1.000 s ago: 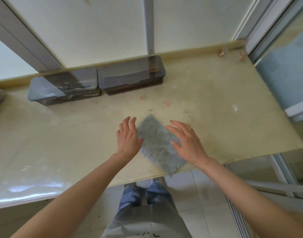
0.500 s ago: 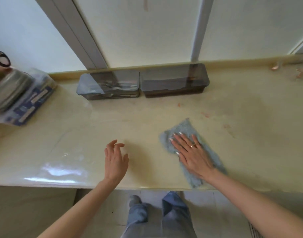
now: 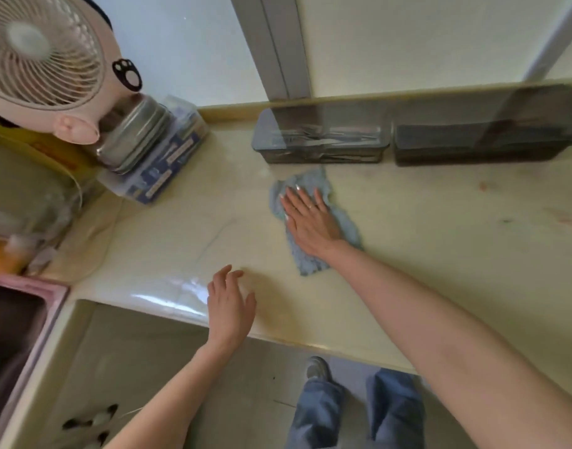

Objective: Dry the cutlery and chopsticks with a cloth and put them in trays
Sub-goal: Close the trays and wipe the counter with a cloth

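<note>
Head camera looks steeply down, close above the counter (image 3: 407, 254).

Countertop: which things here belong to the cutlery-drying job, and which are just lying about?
Job: blue cloth under the right hand; lidded tray holding cutlery; darker tray beside it.
Lying about: pink fan; wrapped metal dishes; sink.

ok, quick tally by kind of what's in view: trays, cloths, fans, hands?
Trays: 2, the cutlery tray and the darker tray
Cloth: 1
Fan: 1
Hands: 2, the left hand and the right hand
Total: 6
</note>
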